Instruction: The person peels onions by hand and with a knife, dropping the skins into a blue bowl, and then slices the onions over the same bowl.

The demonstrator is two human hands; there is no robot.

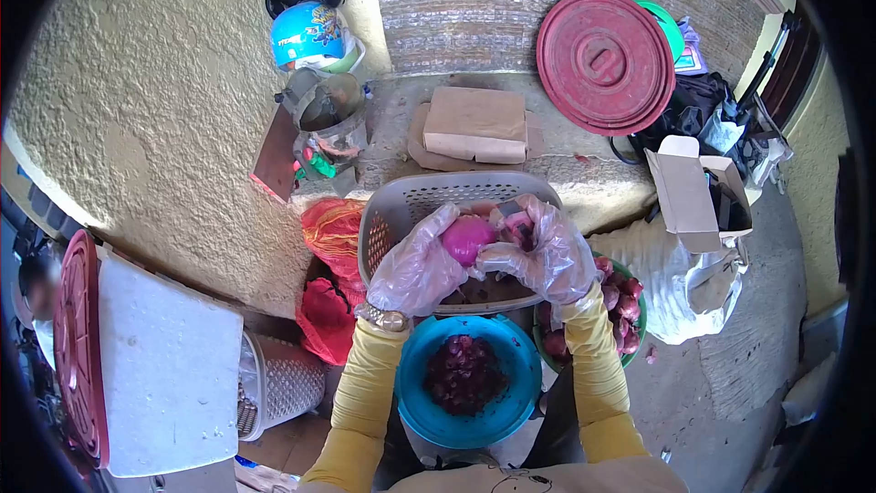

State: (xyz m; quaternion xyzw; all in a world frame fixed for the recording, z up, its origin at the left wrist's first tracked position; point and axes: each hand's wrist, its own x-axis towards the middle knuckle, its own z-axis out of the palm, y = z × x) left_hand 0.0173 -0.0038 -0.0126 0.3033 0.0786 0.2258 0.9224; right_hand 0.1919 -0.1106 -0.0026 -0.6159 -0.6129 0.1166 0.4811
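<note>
Both hands wear clear plastic gloves and are raised over a grey perforated basket (383, 196). My left hand (420, 260) is closed around a bright purple, smooth red onion (468, 239). Close beside it, my right hand (547, 251) is curled, thumb toward the onion. Between its fingers show a pinkish-purple bit (520, 226) and a dark flat edge; I cannot tell what that is. Below the hands, a blue basin (415, 402) holds a heap of dark purple onions (465, 374). Partly behind my right forearm, a green basin (644, 315) is filled with unpeeled red onions (628, 306).
A cardboard box (474, 119) lies on the ledge ahead, near a large red lid (593, 64). Red net bags (328, 310) and a tipped basket (297, 383) are at left, beside a white board (164, 365). At right are a white sack (693, 310) and an open carton (684, 201).
</note>
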